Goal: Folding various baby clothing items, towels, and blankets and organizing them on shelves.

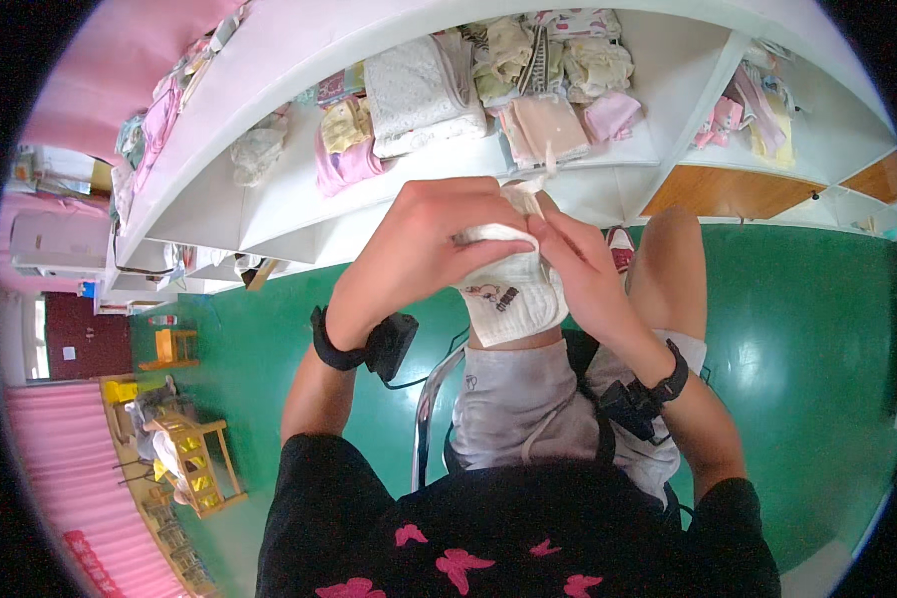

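Between my two hands hangs a small white cloth [513,314], with a little printed figure and dark marks on its lower part. My left hand [434,234] pinches its upper left edge, where the fabric curls over. The fingers of my right hand [578,261] close on its upper right side, next to the left fingertips. A thin pale strip [540,171] sticks up above the fingers; I cannot tell whether it belongs to the cloth. The cloth hangs above my lap, in front of the shelf.
A white shelf unit [658,55] ahead holds a folded white quilted cloth [419,90], a peach folded cloth [543,130], a pink cloth [344,169] and other fabrics. Brown cabinet doors [728,191] are at right. Wooden chairs [204,458] stand far left on the green floor [787,329].
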### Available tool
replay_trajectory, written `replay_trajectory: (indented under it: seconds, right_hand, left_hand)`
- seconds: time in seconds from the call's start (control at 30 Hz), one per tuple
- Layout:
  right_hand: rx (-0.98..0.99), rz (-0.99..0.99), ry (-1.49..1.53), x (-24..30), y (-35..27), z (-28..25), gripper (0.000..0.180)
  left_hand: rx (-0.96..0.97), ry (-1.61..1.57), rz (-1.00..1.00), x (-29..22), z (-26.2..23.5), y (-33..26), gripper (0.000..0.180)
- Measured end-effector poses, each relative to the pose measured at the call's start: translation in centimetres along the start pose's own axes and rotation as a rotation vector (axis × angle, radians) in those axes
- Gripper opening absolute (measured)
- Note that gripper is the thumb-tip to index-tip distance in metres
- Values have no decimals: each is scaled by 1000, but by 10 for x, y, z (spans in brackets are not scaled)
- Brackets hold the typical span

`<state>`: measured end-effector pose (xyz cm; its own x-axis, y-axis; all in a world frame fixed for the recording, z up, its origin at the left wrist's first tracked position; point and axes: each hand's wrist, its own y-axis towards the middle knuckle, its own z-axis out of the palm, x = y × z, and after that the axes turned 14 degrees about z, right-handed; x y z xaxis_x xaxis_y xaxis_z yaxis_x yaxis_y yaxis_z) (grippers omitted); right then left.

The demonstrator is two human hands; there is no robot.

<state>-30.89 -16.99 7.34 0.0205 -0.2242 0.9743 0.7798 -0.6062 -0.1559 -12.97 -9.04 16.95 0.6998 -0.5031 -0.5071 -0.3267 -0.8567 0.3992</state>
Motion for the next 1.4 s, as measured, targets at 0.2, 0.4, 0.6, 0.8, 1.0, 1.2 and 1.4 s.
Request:
replay_trajectory:
  seconds: [0.2, 0.4, 0.6, 0.8, 1.0, 1.2, 1.4]
  right_hand:
    - [-3, -193, -91, -2, -1, 15, 34]
    - [97, -146, -233, 2, -4, 11, 36]
    - [130, -88, -207, -6, 3, 9, 33]
    - [340, 162, -347, -44, 14, -4, 44]
    - [285, 543, 177, -56, 5, 5, 43]
    - [92, 717, 621, -78, -1, -6, 34]
    - [21, 620, 814, -73, -6, -6, 38]
  left_hand:
    - [-105, 100, -73, 12, 9, -5, 28]
    - [-48, 119, -392, 25, 7, -15, 40]
    - [231, -139, -403, 37, -5, -27, 33]
    - [-150, -212, -424, 34, -11, -27, 23]
    - [-246, 211, -354, 45, -15, -34, 23]
    - [55, 212, 75, 11, 35, -64, 30]
    - [250, 120, 31, -6, 82, -87, 51]
